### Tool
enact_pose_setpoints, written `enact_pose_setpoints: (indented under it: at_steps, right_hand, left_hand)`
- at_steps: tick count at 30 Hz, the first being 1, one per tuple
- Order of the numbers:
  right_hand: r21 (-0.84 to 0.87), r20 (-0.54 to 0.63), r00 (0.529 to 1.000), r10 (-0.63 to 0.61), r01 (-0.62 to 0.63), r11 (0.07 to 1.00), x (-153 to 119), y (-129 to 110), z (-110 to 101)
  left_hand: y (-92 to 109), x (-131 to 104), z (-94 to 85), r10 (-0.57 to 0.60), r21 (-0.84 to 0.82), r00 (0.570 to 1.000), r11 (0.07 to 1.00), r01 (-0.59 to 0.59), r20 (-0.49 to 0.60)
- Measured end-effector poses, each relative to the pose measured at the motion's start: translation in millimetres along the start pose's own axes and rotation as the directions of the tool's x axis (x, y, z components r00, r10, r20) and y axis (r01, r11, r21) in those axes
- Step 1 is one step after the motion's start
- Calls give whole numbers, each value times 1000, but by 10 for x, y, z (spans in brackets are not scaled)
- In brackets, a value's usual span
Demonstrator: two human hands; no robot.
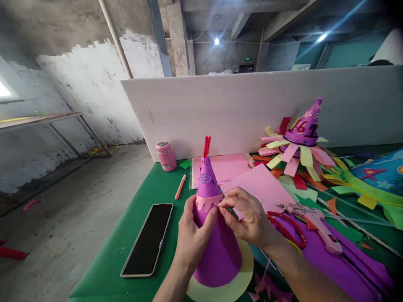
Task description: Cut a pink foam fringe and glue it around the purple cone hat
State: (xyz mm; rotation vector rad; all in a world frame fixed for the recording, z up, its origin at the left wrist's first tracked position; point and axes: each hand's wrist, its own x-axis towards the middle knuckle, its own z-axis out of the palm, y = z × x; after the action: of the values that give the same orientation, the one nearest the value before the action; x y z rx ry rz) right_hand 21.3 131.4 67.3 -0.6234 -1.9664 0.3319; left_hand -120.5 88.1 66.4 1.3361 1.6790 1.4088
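A purple paper cone hat [222, 260] stands upright in front of me on a round pale-yellow brim [247, 268]. Red fuzzy stems [207, 147] stick up from its tip, and an oval drawing marks the upper part. Around the middle runs a pink paper band [206, 202] with a jagged lower edge. My left hand [192, 235] is wrapped round the cone's left side, its thumb lying just under the band. Thumb and forefinger of my right hand [248, 216] pinch at the band's right part; whether they grip its edge or a small piece is unclear.
Left of the hat lie a phone [147, 240] and an orange marker [180, 187]; a pink canister [166, 157] stands behind. To the right are a glue gun [317, 224], red-handled scissors [292, 230], paper scraps and a decorated hat [302, 134]. A white board [220, 113] closes the back.
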Motion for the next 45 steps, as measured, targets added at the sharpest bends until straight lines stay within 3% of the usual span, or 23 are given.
enact_pose_setpoints:
  at_steps: [10, 18, 30, 38, 42, 45]
  right_hand:
    - [-24, 12, 1000, 7, -7, 1000, -34, -11, 13]
    - [-149, -59, 997, -40, 31, 988, -65, -27, 33]
    - [-180, -49, 999, -6, -2, 984, -93, -92, 11]
    - [-37, -10, 996, 84, -84, 996, -140, -122, 15]
    - [53, 3, 988, 157, -157, 986, -178, -129, 6]
    - [139, 14, 972, 235, -235, 962, -196, -137, 11]
  left_hand:
    - [8, 35, -25, 31, -6, 998, 1000, -30, 57]
    - [-51, 19, 15, 15, 4, 999, 1000, -15, 29]
    - [-55, -17, 27, 44, 37, 999, 998, -45, 17]
    - [-130, -77, 14, 44, 87, 995, 995, -52, 88]
    - [-192, -142, 46, 151, 259, 988, 956, -136, -38]
    - [-231, -178, 64, 315, 416, 941, 878, -238, -125]
